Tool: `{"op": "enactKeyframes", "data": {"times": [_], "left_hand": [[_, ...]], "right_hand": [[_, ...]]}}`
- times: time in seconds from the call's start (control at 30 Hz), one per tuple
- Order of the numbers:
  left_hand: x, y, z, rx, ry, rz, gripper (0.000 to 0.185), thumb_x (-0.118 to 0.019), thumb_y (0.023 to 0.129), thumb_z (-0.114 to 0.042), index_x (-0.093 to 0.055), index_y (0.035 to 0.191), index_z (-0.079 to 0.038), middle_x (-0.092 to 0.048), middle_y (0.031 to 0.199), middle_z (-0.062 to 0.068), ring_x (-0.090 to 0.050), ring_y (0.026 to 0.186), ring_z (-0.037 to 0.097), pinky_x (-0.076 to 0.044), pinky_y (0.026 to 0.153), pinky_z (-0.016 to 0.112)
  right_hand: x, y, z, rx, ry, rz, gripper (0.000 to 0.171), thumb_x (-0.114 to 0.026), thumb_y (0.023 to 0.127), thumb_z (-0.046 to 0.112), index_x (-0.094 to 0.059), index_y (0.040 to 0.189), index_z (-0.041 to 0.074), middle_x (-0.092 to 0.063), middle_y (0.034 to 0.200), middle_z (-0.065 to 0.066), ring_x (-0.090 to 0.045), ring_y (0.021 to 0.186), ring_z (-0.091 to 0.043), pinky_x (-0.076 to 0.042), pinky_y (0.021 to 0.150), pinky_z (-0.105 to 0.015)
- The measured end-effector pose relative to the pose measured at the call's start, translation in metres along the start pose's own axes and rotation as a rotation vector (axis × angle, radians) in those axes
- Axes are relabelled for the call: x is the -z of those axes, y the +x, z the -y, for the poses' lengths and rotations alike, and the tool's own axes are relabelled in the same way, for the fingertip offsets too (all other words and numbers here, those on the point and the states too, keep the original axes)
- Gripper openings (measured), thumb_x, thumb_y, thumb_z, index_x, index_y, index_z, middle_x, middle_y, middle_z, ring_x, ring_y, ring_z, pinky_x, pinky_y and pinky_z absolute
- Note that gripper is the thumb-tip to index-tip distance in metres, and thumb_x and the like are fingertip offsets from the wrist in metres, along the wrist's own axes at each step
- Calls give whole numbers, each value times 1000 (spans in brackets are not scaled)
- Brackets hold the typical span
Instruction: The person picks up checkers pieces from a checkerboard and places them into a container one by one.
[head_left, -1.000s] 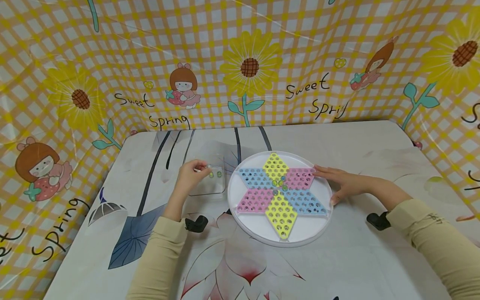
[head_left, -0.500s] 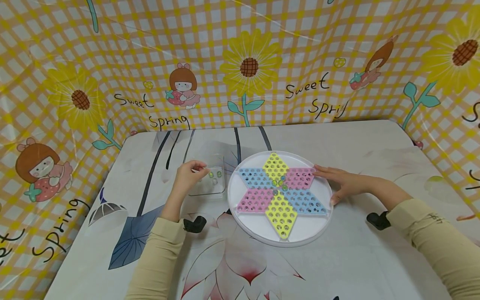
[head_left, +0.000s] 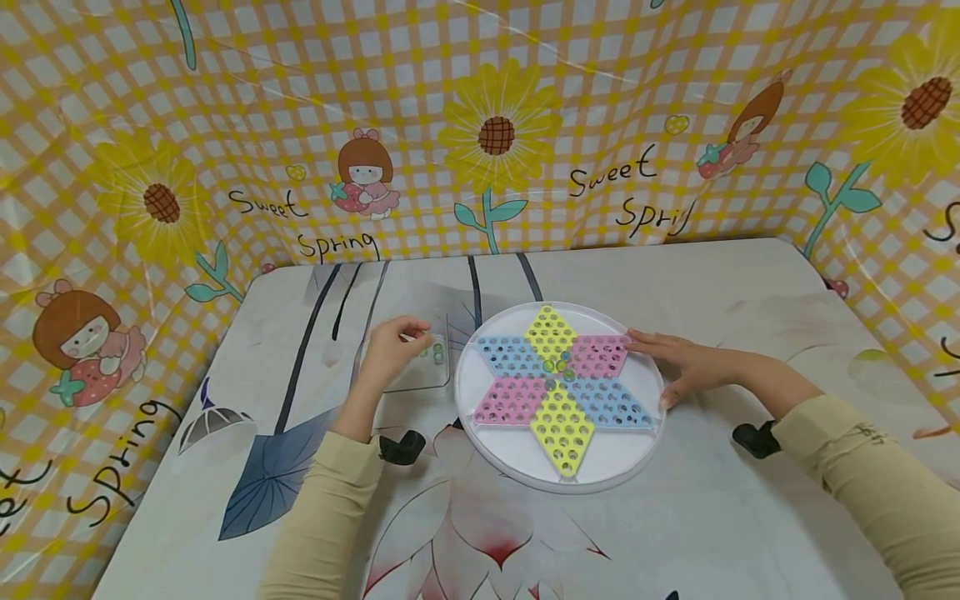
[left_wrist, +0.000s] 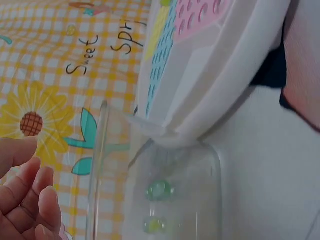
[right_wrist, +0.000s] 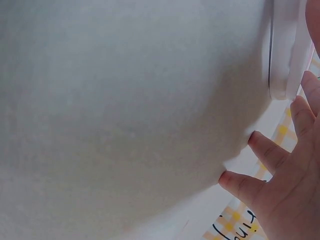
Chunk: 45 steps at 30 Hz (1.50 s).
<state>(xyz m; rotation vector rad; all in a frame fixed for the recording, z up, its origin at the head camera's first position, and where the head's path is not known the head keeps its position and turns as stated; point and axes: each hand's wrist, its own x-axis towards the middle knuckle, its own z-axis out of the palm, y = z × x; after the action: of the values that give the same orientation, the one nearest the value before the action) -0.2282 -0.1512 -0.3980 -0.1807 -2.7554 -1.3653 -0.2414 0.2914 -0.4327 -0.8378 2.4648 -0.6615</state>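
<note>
Marbles at risk of rolling loose beside the checkers board

Left hand [head_left: 392, 346] hovers over a clear plastic tray [head_left: 420, 379], fingers curled toward two or three green marbles [head_left: 433, 353] inside; whether it pinches one, I cannot tell. Right hand [head_left: 678, 362] rests flat, fingers straight, on the rim of the round white board [head_left: 525, 467], holding nothing. A few marbles [head_left: 558, 367] sit at the star's centre. A fumbled pinch could likely send a marble rolling across the table [head_left: 712, 517]; a nudge from the right hand might jolt seated marbles from their holes.

Overhead head view, close wrist views
</note>
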Motion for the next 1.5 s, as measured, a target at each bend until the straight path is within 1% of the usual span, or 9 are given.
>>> {"op": "enactKeyframes", "data": {"times": [0.3,0.47,0.53,0.7,0.8,1.03,1.2,1.4,1.5], "left_hand": [[-23,5,-14,-16,-29,68,24,-68,82,-19,-67,100,-3,-64,91,11,-55,80,22,-45,68,27],[-35,6,-24,-24,-75,111,26,-68,82,-18,-66,101,0,-64,90,10,-56,81,21,-46,69,26],[-40,7,-27,-34,-90,129,26,-68,82,-17,-66,102,0,-63,89,10,-57,80,21,-46,67,25],[-54,7,-33,-87,-75,181,25,-67,83,-18,-66,101,-1,-63,85,7,-54,73,18,-43,62,22],[-62,7,-36,-105,-63,220,25,-66,83,-21,-67,101,-3,-63,84,5,-53,74,16,-42,60,22],[-80,5,-44,-79,-61,299,28,-65,84,-25,-66,105,-6,-63,86,1,-54,81,15,-42,61,21],[-90,4,-50,-96,-29,322,27,-66,84,-25,-66,104,-7,-63,85,0,-52,76,12,-40,59,20],[-102,2,-54,-68,-33,348,25,-66,84,-24,-66,104,-9,-61,85,-1,-50,73,10,-40,60,20],[-107,1,-56,-84,-14,360,23,-66,84,-23,-66,102,-9,-61,83,-1,-50,72,10,-39,61,20]], "right_hand": [[2,0,2,-28,15,12,98,-79,66,33,-25,142,0,-5,149,-26,-3,132,-52,-11,98,-69],[2,-1,5,-37,7,9,98,-78,66,34,-26,142,0,-6,149,-26,-4,132,-52,-11,98,-69],[3,-2,7,-43,3,9,99,-78,66,35,-26,142,0,-6,149,-25,-4,132,-52,-11,98,-69],[3,-3,8,-50,0,6,100,-78,65,36,-26,142,0,-7,149,-25,-4,132,-51,-11,99,-68],[2,-3,8,-53,0,7,100,-79,65,36,-26,142,0,-7,149,-25,-4,132,-51,-11,99,-68],[0,-3,7,-56,-1,5,100,-78,65,36,-26,142,0,-7,149,-25,-5,132,-51,-12,99,-68],[0,-3,7,-55,-8,3,100,-78,65,37,-26,142,1,-7,149,-25,-5,132,-51,-12,99,-68],[0,-3,6,-66,-16,8,99,-78,65,38,-26,143,5,-7,150,-22,-5,132,-50,-12,98,-68],[0,-3,6,-70,-12,8,99,-77,65,39,-27,143,6,-7,151,-21,-5,133,-50,-12,98,-68]]}}
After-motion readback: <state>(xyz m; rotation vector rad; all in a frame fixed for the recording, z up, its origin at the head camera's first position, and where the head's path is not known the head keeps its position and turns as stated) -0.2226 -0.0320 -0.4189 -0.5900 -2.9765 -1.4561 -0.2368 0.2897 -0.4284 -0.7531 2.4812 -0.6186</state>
